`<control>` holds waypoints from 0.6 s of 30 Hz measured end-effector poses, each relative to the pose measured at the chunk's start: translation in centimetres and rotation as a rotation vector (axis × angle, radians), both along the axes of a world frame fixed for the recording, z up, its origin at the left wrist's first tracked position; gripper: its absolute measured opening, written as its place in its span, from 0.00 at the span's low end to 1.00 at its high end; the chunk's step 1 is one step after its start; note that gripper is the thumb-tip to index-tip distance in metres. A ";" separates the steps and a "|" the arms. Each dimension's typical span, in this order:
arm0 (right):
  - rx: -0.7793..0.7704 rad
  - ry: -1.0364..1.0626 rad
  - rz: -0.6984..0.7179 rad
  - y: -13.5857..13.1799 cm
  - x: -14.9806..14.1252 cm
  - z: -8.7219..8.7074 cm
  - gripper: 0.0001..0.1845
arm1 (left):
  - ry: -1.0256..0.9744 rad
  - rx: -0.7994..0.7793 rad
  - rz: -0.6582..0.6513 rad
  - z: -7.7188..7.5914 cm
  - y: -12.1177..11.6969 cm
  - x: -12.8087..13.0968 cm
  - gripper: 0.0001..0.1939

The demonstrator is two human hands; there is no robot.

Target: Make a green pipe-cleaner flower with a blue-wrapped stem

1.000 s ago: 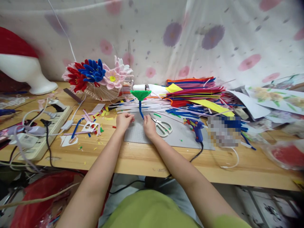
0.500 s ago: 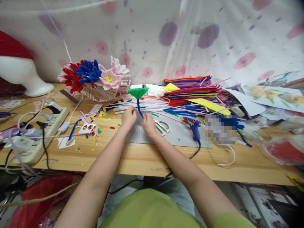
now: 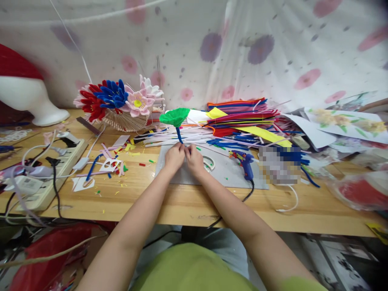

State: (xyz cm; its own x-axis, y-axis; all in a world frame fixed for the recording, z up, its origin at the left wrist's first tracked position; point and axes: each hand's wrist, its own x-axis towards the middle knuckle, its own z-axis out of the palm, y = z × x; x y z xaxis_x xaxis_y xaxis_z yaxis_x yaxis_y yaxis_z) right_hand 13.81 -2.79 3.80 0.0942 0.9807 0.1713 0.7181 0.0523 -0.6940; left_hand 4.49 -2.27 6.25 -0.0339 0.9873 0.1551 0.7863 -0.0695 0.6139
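Observation:
Both hands meet low on a blue pipe-cleaner stem point(image 3: 179, 134), which leans slightly left and carries a wide green fuzzy top point(image 3: 175, 117), shaped like a lotus leaf. My left hand point(image 3: 175, 158) is closed, its fingertips pinching the stem's lower part. Beside it, touching or nearly so, my right hand point(image 3: 194, 159) is closed on the same stem; its end is hidden among the fingers. Beneath lies a grey mat point(image 3: 218, 180). Scissors point(image 3: 209, 162) rest there, partly covered by my right hand. A blue glue gun point(image 3: 247, 163) lies farther right.
Stacks of coloured pipe cleaners point(image 3: 242, 117) lie behind the mat. Fuzzy flowers point(image 3: 138, 103) stand in a ribbed holder point(image 3: 125, 120) at back left. A power strip point(image 3: 65, 169) with tangled cables and a white mannequin head point(image 3: 27, 97) occupy the left. Scraps litter the wooden table point(image 3: 127, 208).
My left hand has moved right and down along the stem to join my right hand. The green top has tipped, showing more of its upper face.

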 end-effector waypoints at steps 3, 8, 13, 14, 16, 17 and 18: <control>0.038 0.061 0.020 0.1 0.3 0.1 0.11 | 0.102 0.027 -0.013 0.7 -0.4 0.3 0.14; 0.068 0.197 0.050 0.8 0.3 0.5 0.10 | 0.109 0.121 0.040 1.2 -0.5 0.3 0.14; 0.103 0.245 0.057 1.1 0.3 0.7 0.09 | -0.207 0.148 0.025 0.7 0.3 -0.1 0.12; 0.105 0.247 0.054 1.1 0.5 0.6 0.09 | -0.318 0.113 -0.018 0.6 0.5 -0.2 0.12; 0.113 0.243 0.058 1.2 1.0 0.5 0.09 | -0.518 0.016 -0.111 0.5 0.9 -0.4 0.10; 0.117 0.235 0.067 1.2 1.4 0.4 0.08 | -0.595 -0.037 -0.153 0.4 1.1 -0.5 0.10; 0.123 0.225 0.079 1.3 1.7 0.4 0.08 | -0.658 -0.095 -0.192 0.4 1.2 -0.6 0.09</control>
